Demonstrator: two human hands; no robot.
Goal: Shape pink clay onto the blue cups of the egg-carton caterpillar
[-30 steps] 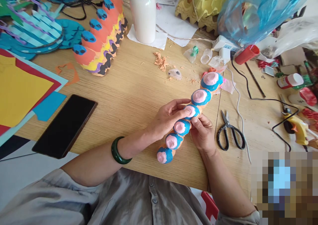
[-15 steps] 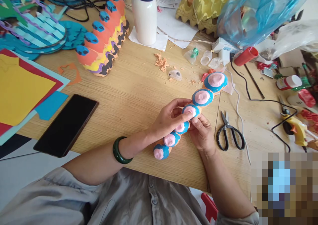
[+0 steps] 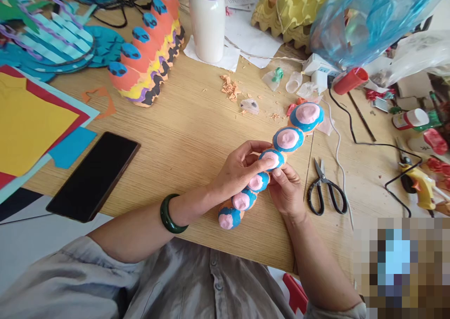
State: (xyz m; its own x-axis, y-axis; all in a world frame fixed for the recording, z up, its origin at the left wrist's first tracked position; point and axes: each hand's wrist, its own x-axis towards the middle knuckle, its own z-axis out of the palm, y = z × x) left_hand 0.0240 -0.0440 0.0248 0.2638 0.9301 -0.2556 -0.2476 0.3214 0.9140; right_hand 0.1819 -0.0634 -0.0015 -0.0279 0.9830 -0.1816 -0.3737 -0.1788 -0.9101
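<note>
A long bumpy strip (image 3: 288, 139) of joined cups, orange with blue and pink round tops, slants over the table near its front edge. My left hand (image 3: 242, 166) grips it from the left, its thumb pressing on the pink centre of a middle cup. From the right, my right hand (image 3: 286, 190) holds the strip's edge between thumb and fingers, just below the left thumb; some of its fingers are hidden underneath. Black-handled scissors (image 3: 325, 187) lie partly open to the right of my right hand.
A black phone (image 3: 94, 176) and coloured sheets (image 3: 38, 122) lie left. Behind are a painted orange strip (image 3: 149, 47), a white bottle (image 3: 207, 26), egg trays (image 3: 302, 4) and a blue plastic bag (image 3: 369, 23). A yellow glue gun (image 3: 420, 185) and cables are at right.
Both hands keep their hold on the strip, with hardly any movement. The left thumb still rests on the same middle cup. The view has shifted very slightly.
</note>
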